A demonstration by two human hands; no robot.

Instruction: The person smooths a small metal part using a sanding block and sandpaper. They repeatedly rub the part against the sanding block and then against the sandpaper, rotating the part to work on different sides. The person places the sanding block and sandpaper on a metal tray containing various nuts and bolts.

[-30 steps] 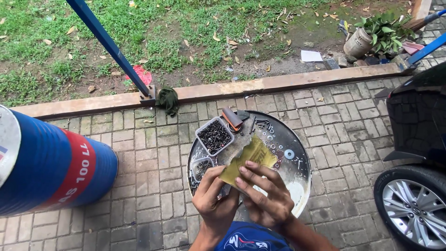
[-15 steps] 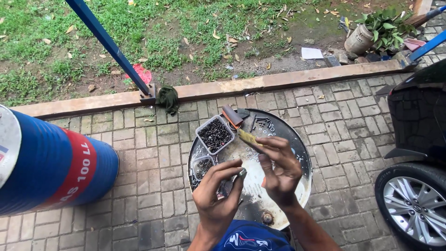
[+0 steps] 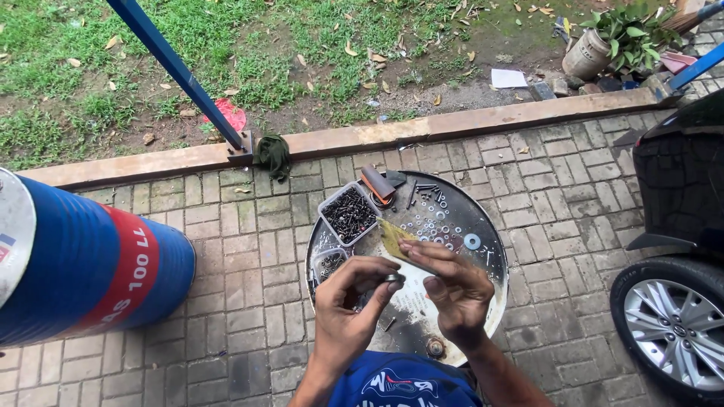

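Observation:
My left hand [image 3: 348, 305] pinches a small round metal part [image 3: 391, 278] between thumb and fingertips, above the round metal drum lid [image 3: 483, 218]. My right hand [image 3: 452, 285] holds a yellowish piece of sandpaper [image 3: 394, 237] between its fingers, its upper end sticking out toward the tray. The two hands are close together but apart. A clear plastic tray of dark screws [image 3: 349, 214] sits at the lid's upper left, with a smaller tray [image 3: 329, 264] below it. Loose washers [image 3: 472, 241] and bolts lie scattered on the lid.
A blue drum with a red band [image 3: 90, 271] lies on its side at left. A blue metal post [image 3: 177, 71] meets the brick kerb [image 3: 452, 124]. A car wheel [image 3: 675, 328] stands at right. A potted plant [image 3: 603, 41] sits at the top right.
The sandpaper was spread flat under both hands; now my right hand holds it folded and lower, and my left hand has lifted a small metal part beside it.

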